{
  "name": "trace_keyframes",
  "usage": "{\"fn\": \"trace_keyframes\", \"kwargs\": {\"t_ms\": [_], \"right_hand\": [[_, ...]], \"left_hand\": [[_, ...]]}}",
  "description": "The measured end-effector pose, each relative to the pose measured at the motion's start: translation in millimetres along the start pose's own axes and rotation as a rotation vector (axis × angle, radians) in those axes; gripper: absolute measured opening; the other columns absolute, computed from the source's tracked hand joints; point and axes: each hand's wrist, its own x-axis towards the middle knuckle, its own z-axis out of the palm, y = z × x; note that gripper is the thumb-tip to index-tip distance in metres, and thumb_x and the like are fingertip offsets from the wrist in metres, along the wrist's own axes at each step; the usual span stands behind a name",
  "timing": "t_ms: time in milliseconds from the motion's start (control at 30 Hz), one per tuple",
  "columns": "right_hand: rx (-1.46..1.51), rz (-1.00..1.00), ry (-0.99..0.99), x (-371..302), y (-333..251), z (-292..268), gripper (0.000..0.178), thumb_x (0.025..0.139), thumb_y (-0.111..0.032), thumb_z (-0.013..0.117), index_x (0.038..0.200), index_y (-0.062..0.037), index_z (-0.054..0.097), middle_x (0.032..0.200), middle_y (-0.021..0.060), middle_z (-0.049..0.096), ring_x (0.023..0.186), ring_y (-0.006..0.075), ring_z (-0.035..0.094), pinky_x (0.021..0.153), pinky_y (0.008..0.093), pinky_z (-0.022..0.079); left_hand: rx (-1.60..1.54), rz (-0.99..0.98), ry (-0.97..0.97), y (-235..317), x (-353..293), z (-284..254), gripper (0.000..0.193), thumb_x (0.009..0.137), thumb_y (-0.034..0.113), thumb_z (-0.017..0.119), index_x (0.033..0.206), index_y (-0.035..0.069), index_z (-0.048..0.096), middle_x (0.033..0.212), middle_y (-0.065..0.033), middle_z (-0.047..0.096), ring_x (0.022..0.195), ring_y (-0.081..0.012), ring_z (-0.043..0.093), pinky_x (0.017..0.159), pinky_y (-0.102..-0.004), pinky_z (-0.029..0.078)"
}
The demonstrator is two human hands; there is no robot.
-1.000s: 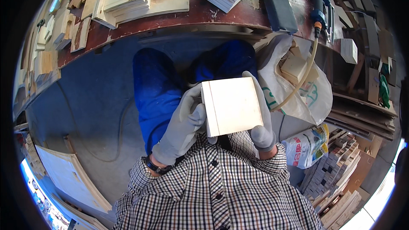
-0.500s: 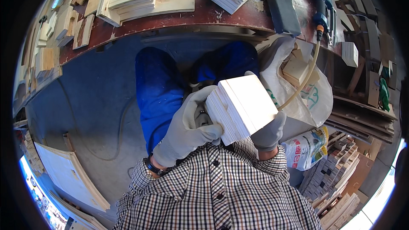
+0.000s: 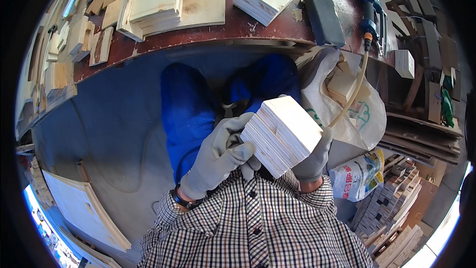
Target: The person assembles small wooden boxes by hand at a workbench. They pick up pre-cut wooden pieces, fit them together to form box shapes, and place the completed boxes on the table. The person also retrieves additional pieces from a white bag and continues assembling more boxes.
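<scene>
Plywood squares (image 3: 280, 139), stacked, sit between our gloved hands before our checked shirt (image 3: 292, 228). Our left hand (image 3: 215, 151) grasps the layered edge, our right hand (image 3: 316, 159) the opposite side, fingertips hidden; even pressure should keep the layers flush.

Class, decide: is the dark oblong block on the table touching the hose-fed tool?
Apart. The head view shows a strip of worn tabletop between the dark oblong block and the hose-fed tool.

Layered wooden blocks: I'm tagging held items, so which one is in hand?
The pale block before the checked shirt: left hand and right hand hold it; neither touches any other block.
</scene>
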Motion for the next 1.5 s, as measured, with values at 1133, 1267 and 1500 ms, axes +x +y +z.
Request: {"fn": "trace_keyframes", "kwargs": {"t_ms": [1133, 1267, 1500], "right_hand": [[0.264, 0.036, -0.435, 69, -152, 0, 0.134, 0.069, -0.068, 0.09, 0.167, -0.0014, 0.026, 0.162, 0.026, 0.043, 0.146, 0.0362, 0.051, 0.121, 0.0495, 0.044], [0.241, -0.027, -0.401, 63, -157, 10, 0.132, 0.07, -0.065, 0.089, 0.167, -0.0016, 0.025, 0.162, 0.0257, 0.042, 0.147, 0.0363, 0.05, 0.122, 0.0496, 0.044], [0.16, -0.129, -0.245, 40, -158, 52, 0.128, 0.077, -0.068, 0.08, 0.167, 0.0019, 0.022, 0.164, 0.0253, 0.04, 0.148, 0.0363, 0.048, 0.12, 0.0479, 0.044]], "left_hand": [[0.745, 0.227, 0.084, 143, 32, 101, 0.07, 0.099, 0.026, 0.078, 0.156, -0.001, 0.047, 0.146, -0.0161, 0.058, 0.129, -0.0239, 0.062, 0.112, -0.0384, 0.049], [0.845, 0.305, 0.003, 156, 31, 92, 0.091, 0.091, 0.04, 0.086, 0.16, 0.001, 0.041, 0.159, -0.0182, 0.046, 0.14, -0.0284, 0.053, 0.115, -0.0408, 0.047], [1.019, 0.542, -0.238, 160, 34, 68, 0.132, 0.076, 0.058, 0.092, 0.17, 0.005, 0.017, 0.171, -0.0243, 0.024, 0.159, -0.0423, 0.023, 0.128, -0.0516, 0.029]]}}
